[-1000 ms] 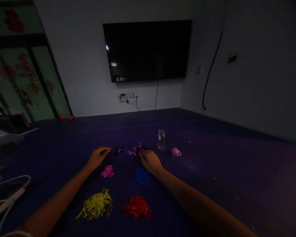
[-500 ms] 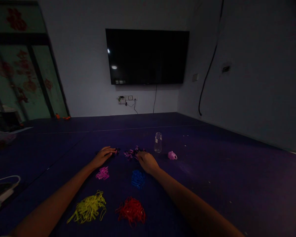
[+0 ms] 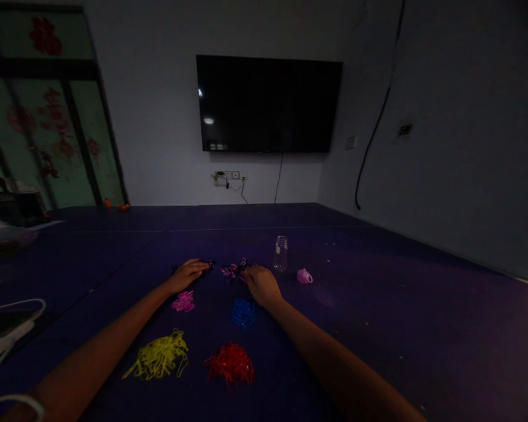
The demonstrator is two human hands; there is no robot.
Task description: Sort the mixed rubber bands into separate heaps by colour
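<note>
My left hand (image 3: 187, 275) lies with fingers stretched out and touches a small dark heap of rubber bands (image 3: 209, 265). To its right, a mixed pile of pink and black rubber bands (image 3: 231, 269) is spread on the mat. My right hand (image 3: 262, 285) is closed at the right side of that pile, fingertips down. Its own back hides what the fingers hold. Nearer to me are a pink heap of bands (image 3: 183, 301), a blue heap (image 3: 243, 313), a yellow heap (image 3: 161, 356) and a red heap (image 3: 231, 364).
A clear bottle (image 3: 280, 255) without a lid stands beyond my right hand, and a pink cap with a loop (image 3: 304, 276) lies beside it. A white-framed object with cords (image 3: 13, 337) is at the left edge. The purple mat (image 3: 378, 281) reaches the wall below a television (image 3: 270, 105).
The view has turned slightly to the left. Both hands stay at the same bands, with little movement of their own.
</note>
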